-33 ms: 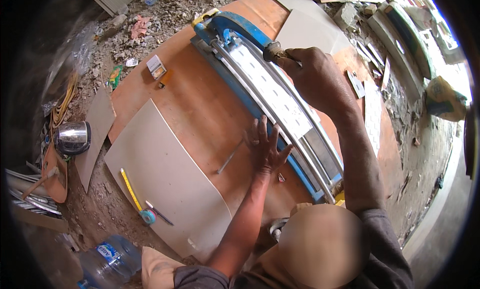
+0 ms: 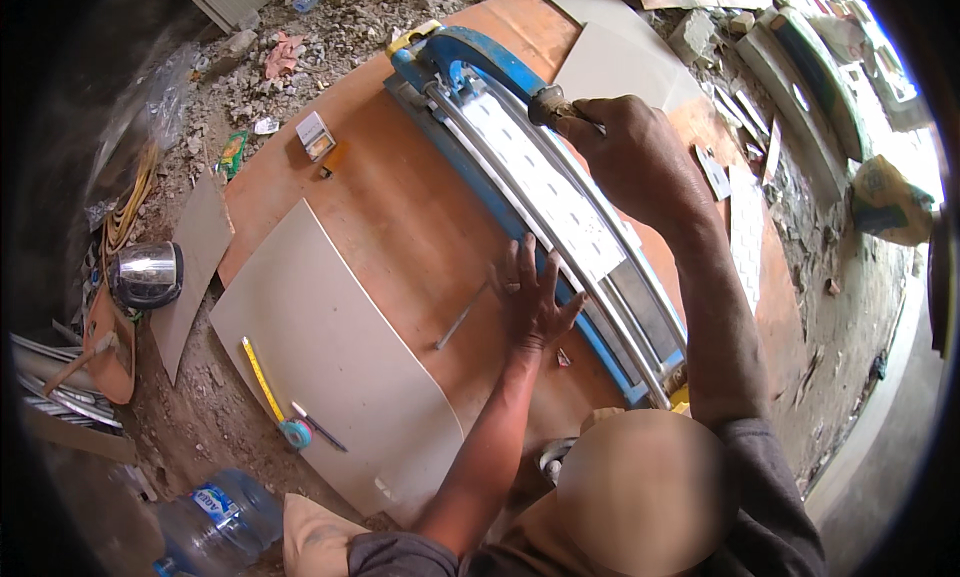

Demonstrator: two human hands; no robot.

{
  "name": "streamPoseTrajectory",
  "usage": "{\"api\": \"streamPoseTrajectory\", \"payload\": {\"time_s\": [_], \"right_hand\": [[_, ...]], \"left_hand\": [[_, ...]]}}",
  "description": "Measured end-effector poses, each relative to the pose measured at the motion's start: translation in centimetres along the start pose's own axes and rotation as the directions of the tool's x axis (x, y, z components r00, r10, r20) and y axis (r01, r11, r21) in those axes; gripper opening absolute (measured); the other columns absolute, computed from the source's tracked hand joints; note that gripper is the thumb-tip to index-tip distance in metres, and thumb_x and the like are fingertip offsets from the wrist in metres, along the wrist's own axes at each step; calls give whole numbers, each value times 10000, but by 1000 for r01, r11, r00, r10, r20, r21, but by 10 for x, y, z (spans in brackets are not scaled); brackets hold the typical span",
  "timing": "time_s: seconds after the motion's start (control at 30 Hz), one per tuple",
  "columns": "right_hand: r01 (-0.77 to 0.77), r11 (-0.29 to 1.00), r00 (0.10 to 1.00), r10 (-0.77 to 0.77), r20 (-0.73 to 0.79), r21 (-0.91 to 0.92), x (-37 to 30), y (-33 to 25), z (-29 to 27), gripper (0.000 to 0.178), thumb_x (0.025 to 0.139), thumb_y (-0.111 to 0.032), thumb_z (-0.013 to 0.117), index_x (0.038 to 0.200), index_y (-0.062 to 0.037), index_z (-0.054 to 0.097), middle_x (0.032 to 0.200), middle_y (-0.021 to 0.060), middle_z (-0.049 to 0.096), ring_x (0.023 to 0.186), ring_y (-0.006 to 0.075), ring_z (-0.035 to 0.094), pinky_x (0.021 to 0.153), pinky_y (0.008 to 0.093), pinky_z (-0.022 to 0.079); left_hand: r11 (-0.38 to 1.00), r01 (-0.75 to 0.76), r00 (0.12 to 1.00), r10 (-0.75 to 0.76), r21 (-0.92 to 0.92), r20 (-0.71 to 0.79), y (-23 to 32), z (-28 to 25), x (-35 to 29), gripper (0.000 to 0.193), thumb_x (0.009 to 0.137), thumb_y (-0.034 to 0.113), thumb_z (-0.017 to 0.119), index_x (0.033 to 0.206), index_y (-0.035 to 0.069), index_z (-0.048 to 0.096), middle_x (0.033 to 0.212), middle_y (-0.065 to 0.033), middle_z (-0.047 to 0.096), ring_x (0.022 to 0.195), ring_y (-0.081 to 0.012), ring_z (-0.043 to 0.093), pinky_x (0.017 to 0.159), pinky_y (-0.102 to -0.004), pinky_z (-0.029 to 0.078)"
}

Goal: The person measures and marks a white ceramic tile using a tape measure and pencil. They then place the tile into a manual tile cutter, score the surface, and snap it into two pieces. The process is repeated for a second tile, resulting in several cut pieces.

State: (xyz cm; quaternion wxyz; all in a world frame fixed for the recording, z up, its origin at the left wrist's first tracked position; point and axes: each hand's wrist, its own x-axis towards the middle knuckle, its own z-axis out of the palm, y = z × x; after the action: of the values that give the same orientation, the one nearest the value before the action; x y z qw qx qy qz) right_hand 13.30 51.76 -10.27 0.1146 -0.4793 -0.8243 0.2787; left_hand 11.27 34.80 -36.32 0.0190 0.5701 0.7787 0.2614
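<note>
A blue manual tile cutter (image 2: 600, 342) with steel rails lies slantwise across an orange-brown board. Under its rails sits a pale tile (image 2: 545, 180) with short dark dashes on its face. My right hand (image 2: 635, 157) is closed round the end of the lever handle (image 2: 490, 52) near the cutter's far end. My left hand (image 2: 530, 295) rests with spread fingers, its fingertips at the cutter's left blue edge. A thin metal rod (image 2: 458, 320) lies just left of that hand.
A large grey tile (image 2: 335, 322) at left carries a tape measure (image 2: 296, 433) and a pencil (image 2: 322, 429). A big water bottle (image 2: 222, 517) lies at the lower left. Rubble (image 2: 330, 52) borders the board (image 2: 390, 177), which bears a small box (image 2: 315, 135).
</note>
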Motion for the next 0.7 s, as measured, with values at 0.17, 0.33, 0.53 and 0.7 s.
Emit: {"api": "streamPoseTrajectory", "payload": {"time_s": [0.17,0.33,0.53,0.7], "right_hand": [[-49,999,998,49,50,-8,0,-13,-9,446,963,-386,566,863,22,712,749,255,646,734,417,651,727,486,495],[20,1000,999,-20,-26,-11,4,-9,-11,451,962,-390,570,850,23,709,729,254,636,724,415,653,709,480,495],[-2,1000,1000,2,-10,-13,7,-14,-10,482,973,-411,561,840,28,708,734,262,642,749,404,671,710,472,503],[-6,988,996,20,92,-151,5,-17,-13,374,965,-309,533,905,9,719,793,256,672,796,398,685,739,476,514]], "left_hand": [[999,24,1000,-23,-29,5,2,-1,1,878,787,749,583,1424,178,385,1548,-215,276,1439,-456,232,1015,-787,247],[997,47,998,-46,-53,33,8,-4,2,978,731,706,693,1460,160,336,1557,-221,268,1461,-439,198,1033,-784,226],[996,80,994,-76,-46,84,8,-6,3,1068,701,727,706,1501,148,300,1556,-195,298,1467,-415,204,1061,-771,199],[995,77,996,-73,-63,51,8,-3,1,1100,697,728,711,1525,147,279,1558,-184,312,1456,-415,231,1065,-769,195]]}}
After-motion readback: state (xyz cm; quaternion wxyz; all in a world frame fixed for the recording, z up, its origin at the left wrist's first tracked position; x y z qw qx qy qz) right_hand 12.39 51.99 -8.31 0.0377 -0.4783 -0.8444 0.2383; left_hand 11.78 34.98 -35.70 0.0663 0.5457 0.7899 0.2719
